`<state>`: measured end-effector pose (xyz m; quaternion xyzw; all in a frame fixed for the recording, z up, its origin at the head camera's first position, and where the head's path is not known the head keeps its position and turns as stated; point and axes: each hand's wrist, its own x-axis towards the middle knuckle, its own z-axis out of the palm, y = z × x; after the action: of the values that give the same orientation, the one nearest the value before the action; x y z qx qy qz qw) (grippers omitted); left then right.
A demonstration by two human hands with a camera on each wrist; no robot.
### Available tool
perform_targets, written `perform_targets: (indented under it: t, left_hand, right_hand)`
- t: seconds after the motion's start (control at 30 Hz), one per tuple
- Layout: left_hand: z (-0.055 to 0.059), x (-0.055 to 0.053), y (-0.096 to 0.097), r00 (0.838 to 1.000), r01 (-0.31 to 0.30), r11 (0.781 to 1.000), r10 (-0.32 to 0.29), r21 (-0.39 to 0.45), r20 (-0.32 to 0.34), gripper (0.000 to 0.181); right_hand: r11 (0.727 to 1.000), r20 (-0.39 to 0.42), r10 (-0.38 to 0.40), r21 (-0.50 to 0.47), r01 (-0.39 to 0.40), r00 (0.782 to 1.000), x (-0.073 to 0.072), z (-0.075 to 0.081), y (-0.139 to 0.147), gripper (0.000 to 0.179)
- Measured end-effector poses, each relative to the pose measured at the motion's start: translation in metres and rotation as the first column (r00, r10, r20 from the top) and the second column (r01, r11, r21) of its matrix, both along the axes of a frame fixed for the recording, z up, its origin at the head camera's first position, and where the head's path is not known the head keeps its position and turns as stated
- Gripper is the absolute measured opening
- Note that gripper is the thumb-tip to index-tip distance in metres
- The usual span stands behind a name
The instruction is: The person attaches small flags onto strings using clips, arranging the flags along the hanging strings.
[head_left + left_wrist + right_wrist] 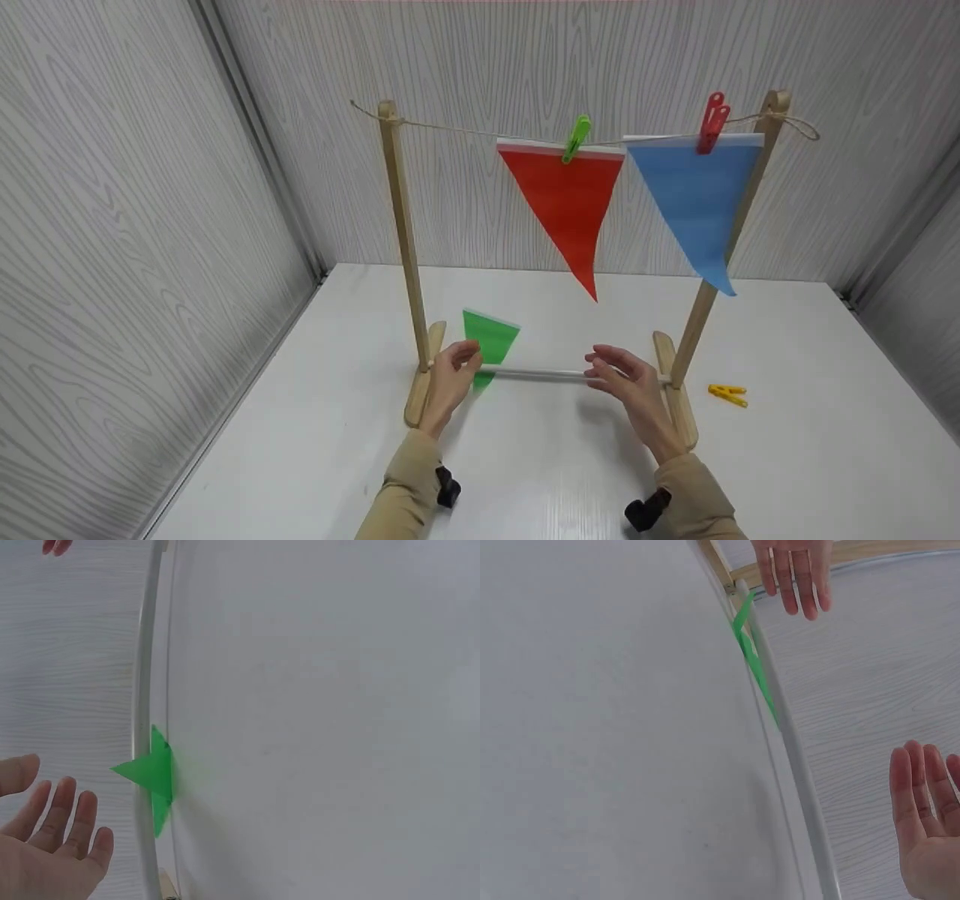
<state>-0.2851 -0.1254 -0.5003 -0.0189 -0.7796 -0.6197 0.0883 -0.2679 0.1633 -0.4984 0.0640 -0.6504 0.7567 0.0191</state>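
Observation:
My left hand (pixel 453 375), fingers loosely bent, is over the left end of a white rod (pixel 536 373) and beside a green triangular flag (pixel 491 336). In the left wrist view its fingers are spread with nothing in them. The green flag lies on the table, partly behind the rod. My right hand (pixel 631 386) hovers near the rod's right end, holding nothing; in the right wrist view its fingers point up, apart from the rod. A red flag (pixel 566 199) hangs from a string under a green clothespin (pixel 577 139). To its right, a red clothespin (pixel 713 124) holds a blue flag (pixel 697 202).
Two wooden posts (pixel 405 240) on flat wooden feet (pixel 681 416) carry the string (pixel 457 129) and are joined low down by the rod. A yellow clothespin (pixel 727 394) lies on the white table (pixel 810 450) right of the stand. Grey wood-grain panels (pixel 315 60) enclose the back and sides.

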Motion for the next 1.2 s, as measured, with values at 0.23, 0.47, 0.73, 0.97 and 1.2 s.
perform_targets:
  t: [0.23, 0.47, 0.73, 0.97, 1.2]
  left_hand:
    - [-0.008, 0.001, -0.003, 0.998, 0.058, 0.975, -0.063, -0.213, -0.017, 0.023]
    - [-0.008, 0.005, -0.003, 0.992, 0.122, 0.918, -0.098, -0.377, 0.080, 0.023]
    - [-0.009, 0.008, -0.006, 0.970, 0.243, 0.842, -0.206, -0.483, 0.128, 0.025]
    - [-0.008, 0.011, -0.007, 0.963, 0.271, 0.812, -0.230, -0.518, 0.142, 0.026]
    - [-0.009, 0.011, -0.007, 0.950, 0.313, 0.779, -0.260, -0.544, 0.173, 0.028]
  right_hand:
    - [0.997, 0.079, 0.045, -0.063, -0.040, 0.996, 0.001, -0.011, 0.003, 0.036]
    - [0.988, 0.123, 0.145, -0.074, -0.137, 0.982, 0.001, -0.017, 0.008, 0.047]
    - [0.975, 0.189, 0.211, -0.118, -0.191, 0.959, -0.001, -0.022, 0.009, 0.050]
    - [0.969, 0.256, 0.220, -0.168, -0.181, 0.941, -0.002, -0.027, 0.009, 0.043]
    - [0.971, 0.312, 0.221, -0.159, -0.179, 0.924, -0.001, -0.034, 0.007, 0.049]
